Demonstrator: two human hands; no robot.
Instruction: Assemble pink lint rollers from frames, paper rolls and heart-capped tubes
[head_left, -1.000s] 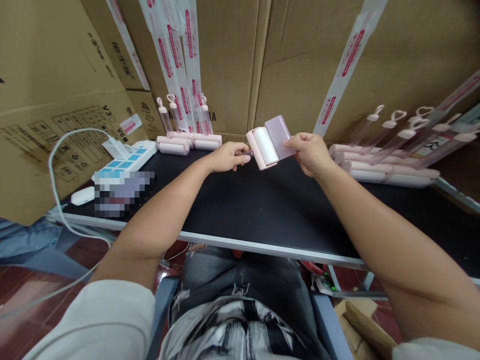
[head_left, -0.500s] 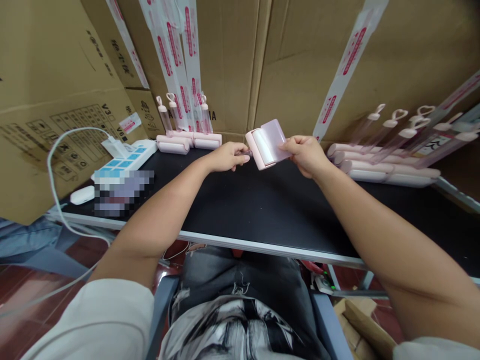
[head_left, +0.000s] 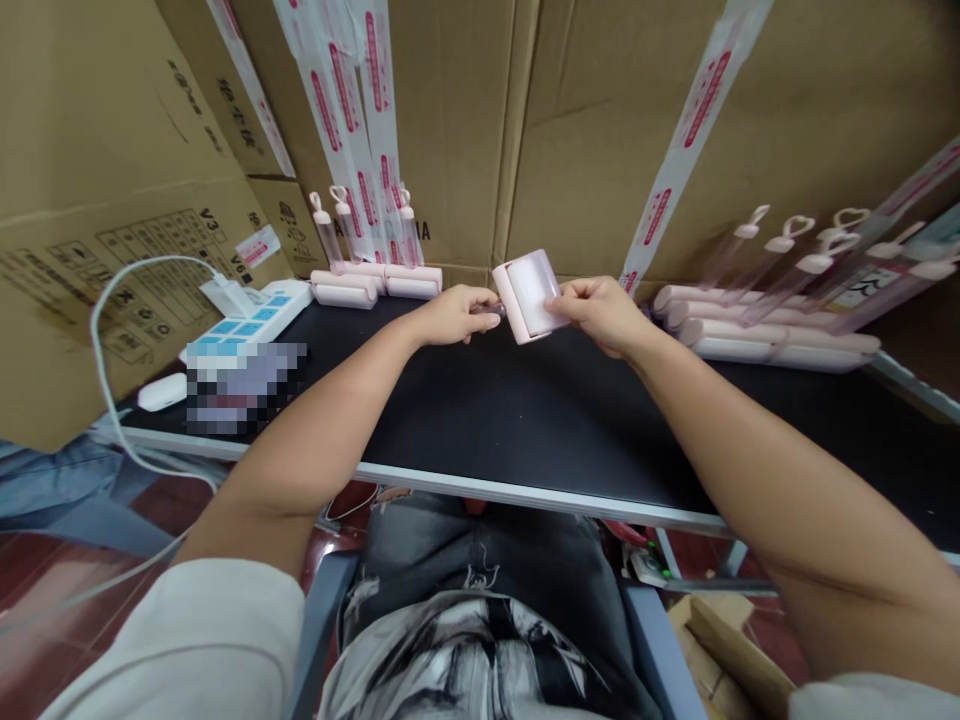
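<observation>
Above the middle of the black table, my left hand [head_left: 466, 314] is closed around the short handle of a pink lint roller [head_left: 512, 303]. Its white roll [head_left: 529, 290] faces me, tilted. On the far side of the roll, my right hand [head_left: 600, 312] pinches the edge of a see-through purple cover [head_left: 551, 275] between thumb and fingers. The cover lies over part of the roll. Whether it is hinged to the pink shell cannot be made out.
Several pink lint rollers stand handle-up at the table's back right [head_left: 772, 330], others at back left [head_left: 375, 285]. A white power strip [head_left: 251, 325] with a plugged cable and a white case [head_left: 163, 392] lie left. Cardboard walls [head_left: 585, 130] rise behind the black table [head_left: 480, 420].
My right hand has moved slightly left, bringing the see-through cover closer over the white roll. My left hand keeps its hold on the handle, nearly still.
</observation>
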